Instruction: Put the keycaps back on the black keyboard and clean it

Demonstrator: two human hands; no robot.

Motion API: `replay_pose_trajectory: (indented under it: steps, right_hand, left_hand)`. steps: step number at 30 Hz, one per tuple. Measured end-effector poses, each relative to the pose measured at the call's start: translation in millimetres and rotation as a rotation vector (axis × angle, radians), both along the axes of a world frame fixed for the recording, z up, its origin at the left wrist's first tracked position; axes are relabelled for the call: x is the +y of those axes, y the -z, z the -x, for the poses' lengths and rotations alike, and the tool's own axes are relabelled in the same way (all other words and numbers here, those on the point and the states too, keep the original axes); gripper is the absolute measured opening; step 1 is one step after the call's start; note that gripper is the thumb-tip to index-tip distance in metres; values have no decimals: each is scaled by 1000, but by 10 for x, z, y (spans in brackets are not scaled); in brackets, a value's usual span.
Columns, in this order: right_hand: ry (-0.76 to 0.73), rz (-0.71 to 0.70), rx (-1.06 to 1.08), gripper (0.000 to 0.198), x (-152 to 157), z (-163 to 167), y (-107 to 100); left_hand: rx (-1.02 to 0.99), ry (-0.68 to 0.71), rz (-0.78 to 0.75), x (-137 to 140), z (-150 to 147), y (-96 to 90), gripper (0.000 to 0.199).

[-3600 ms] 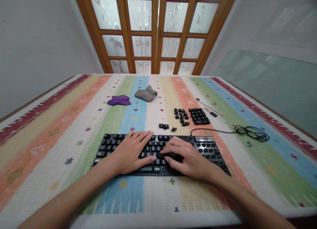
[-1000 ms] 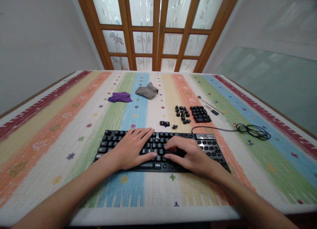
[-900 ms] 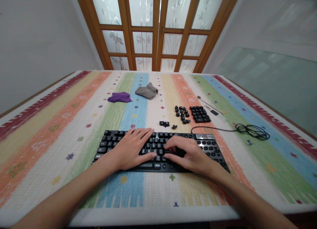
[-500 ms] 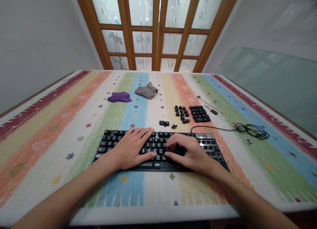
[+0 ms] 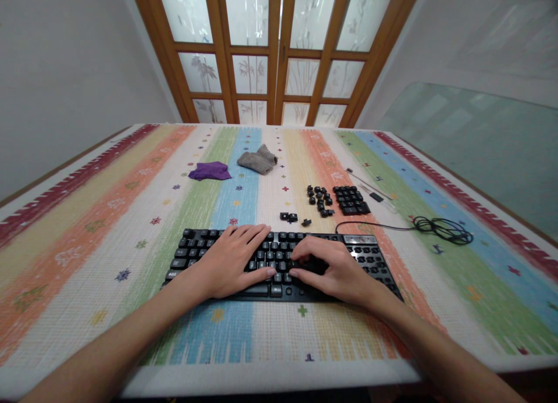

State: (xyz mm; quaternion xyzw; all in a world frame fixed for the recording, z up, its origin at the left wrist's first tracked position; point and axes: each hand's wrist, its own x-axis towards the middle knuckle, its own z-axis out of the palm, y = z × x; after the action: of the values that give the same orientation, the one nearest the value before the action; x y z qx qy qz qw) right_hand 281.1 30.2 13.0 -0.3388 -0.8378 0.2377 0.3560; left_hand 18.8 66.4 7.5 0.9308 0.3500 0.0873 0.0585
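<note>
A black computer keyboard (image 5: 270,255) lies across the tablecloth in front of me. My left hand (image 5: 233,260) rests flat over its left-middle part, fingers stretched out and thumb apart, hiding some keys. On the keyboard's right-middle part is my right hand (image 5: 325,266), curled, with thumb and index finger set around a keycap near their tips; the hand covers most of it. The bare right end of the keyboard (image 5: 370,260) shows key sockets without caps. Two keycaps (image 5: 288,217) and a single keycap (image 5: 307,223) lie just behind the keyboard.
Loose keycaps (image 5: 321,200) lie in a cluster beside a neat block of keycaps (image 5: 350,200). A thin tool (image 5: 370,184) and a small black piece (image 5: 376,198) lie to their right. The coiled cable (image 5: 442,229) is at right. Farther back are a purple cloth (image 5: 210,171) and a grey cloth (image 5: 258,159).
</note>
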Motion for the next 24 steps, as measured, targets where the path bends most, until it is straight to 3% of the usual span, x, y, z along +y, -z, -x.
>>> replay_pose_trajectory:
  steps: [16,24]
  right_hand:
    - [99,-52,1,5,96,-212,-169]
    - [227,-17,14,7,123,-404,-148]
  left_hand:
    - [-7,-5,22,1,-4,-26,78]
    - [-9,-8,32,0,-1,-32,76]
